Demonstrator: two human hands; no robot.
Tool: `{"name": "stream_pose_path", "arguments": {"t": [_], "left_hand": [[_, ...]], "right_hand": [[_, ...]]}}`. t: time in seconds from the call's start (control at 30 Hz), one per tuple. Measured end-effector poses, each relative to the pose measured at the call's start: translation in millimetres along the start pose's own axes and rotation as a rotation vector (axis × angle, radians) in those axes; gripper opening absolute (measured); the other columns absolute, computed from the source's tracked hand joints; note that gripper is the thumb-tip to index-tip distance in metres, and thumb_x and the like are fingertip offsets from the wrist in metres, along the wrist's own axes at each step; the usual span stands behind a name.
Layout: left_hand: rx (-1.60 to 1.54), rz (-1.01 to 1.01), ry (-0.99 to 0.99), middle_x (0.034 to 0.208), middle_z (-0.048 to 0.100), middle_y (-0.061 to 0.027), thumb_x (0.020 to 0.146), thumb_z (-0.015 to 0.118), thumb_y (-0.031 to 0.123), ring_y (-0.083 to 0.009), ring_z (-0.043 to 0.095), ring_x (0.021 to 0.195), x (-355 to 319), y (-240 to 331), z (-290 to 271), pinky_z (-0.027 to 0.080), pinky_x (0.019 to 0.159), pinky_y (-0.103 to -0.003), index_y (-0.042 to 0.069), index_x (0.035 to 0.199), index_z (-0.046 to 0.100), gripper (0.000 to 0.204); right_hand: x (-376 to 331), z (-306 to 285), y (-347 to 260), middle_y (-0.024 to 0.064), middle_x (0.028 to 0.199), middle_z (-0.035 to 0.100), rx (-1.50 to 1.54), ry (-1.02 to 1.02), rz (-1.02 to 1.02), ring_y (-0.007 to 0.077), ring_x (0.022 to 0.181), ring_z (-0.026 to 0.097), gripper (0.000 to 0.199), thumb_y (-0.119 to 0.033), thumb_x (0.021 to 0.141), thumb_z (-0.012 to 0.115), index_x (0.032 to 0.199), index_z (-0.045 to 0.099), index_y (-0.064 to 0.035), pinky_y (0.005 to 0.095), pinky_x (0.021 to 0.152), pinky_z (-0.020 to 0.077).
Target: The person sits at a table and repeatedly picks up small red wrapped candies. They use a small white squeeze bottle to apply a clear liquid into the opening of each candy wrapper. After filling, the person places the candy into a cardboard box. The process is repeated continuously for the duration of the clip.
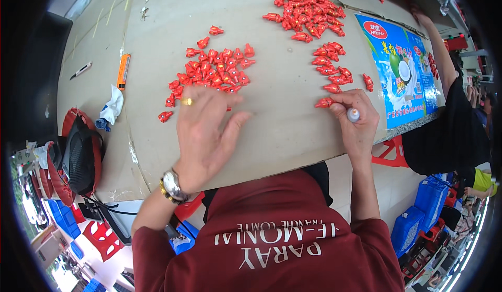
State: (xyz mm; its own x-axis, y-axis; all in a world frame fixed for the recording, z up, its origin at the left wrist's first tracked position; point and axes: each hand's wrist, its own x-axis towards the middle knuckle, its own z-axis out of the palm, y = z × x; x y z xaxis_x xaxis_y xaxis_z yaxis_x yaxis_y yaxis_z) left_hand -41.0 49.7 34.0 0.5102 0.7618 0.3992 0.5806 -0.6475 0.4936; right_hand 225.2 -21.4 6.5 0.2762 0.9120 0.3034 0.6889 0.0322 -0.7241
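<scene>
Over the near edge of the left group of small red plastic pieces (pixel 212 69), my left hand (pixel 204 127) spreads its thumb and fingers apart. A bit of red shows by its fingertips, and I see nothing gripped. My right hand (pixel 361 122) is closed around a slim marker-like tool, whose pale round end (pixel 353 115) points up at me; its tip is hidden. One red piece (pixel 324 102) lies at the right fingertips; whether they touch it I cannot tell. Just beyond, several similar red pieces (pixel 329 69) form a rough column.
A larger heap of red pieces (pixel 308 12) sits at the far right. Along the table's left lie an orange marker tube (pixel 123 72), a crumpled white tissue (pixel 112 106) and a cutter knife (pixel 81 70). A blue printed sheet (pixel 392 67) covers the right side, beside another person's arm (pixel 439 48).
</scene>
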Motion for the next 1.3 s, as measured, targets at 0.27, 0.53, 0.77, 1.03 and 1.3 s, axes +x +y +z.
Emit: {"name": "stream_pose_path", "arguments": {"t": [0.27,0.53,0.77,1.03,1.3], "left_hand": [[0.359,0.134,-0.094,0.130,0.046,-0.0157,0.079,0.065,0.045,-0.0402,0.035,0.126,62.9,-49.6,18.6,0.030,0.098,-0.050,0.009,0.122,0.053,0.058],[0.269,0.127,-0.331,0.094,0.055,-0.0082,0.080,0.067,0.036,-0.0280,0.047,0.092,78.5,-45.5,31.8,0.037,0.078,-0.042,0.008,0.103,0.054,0.038],[0.086,0.179,-0.306,0.079,0.054,-0.0114,0.082,0.064,0.018,-0.0290,0.049,0.075,75.1,-52.0,30.4,0.041,0.069,-0.037,0.004,0.092,0.050,0.022],[-0.050,0.159,-0.238,0.073,0.053,-0.0096,0.083,0.062,0.012,-0.0213,0.051,0.063,80.1,-61.8,30.3,0.042,0.059,-0.033,0.001,0.092,0.053,0.016],[-1.437,-0.652,-0.043,0.084,0.055,-0.0048,0.090,0.059,0.019,-0.0085,0.044,0.062,76.4,-39.3,1.8,0.029,0.039,-0.016,0.001,0.103,0.056,0.023]], "right_hand": [[-0.2,-6.5,-7.8,0.0098,0.090,0.058,-0.020,0.033,0.039,0.0172,0.074,0.061,0.022,0.005,0.072,0.068,0.093,0.068,-0.0029,0.0271,0.062,0.0483],[-9.2,-9.3,-2.0,0.0089,0.090,0.060,0.064,0.067,0.080,0.0151,0.071,0.061,0.020,0.005,0.072,0.068,0.091,0.069,-0.0027,0.0263,0.061,0.0481],[-11.7,-10.7,-1.6,0.0087,0.087,0.060,0.114,0.088,0.078,0.0149,0.072,0.060,0.019,0.007,0.072,0.067,0.089,0.068,-0.0018,0.0260,0.061,0.0485],[-12.7,-15.2,-8.3,0.0098,0.088,0.061,0.131,0.101,0.031,0.0155,0.075,0.060,0.019,0.008,0.072,0.066,0.089,0.068,-0.0015,0.0255,0.061,0.0490],[-11.1,-14.5,-21.8,0.0079,0.089,0.060,0.281,0.060,0.075,0.0131,0.076,0.059,0.019,0.008,0.072,0.065,0.088,0.068,-0.0023,0.0242,0.061,0.0476]]}}
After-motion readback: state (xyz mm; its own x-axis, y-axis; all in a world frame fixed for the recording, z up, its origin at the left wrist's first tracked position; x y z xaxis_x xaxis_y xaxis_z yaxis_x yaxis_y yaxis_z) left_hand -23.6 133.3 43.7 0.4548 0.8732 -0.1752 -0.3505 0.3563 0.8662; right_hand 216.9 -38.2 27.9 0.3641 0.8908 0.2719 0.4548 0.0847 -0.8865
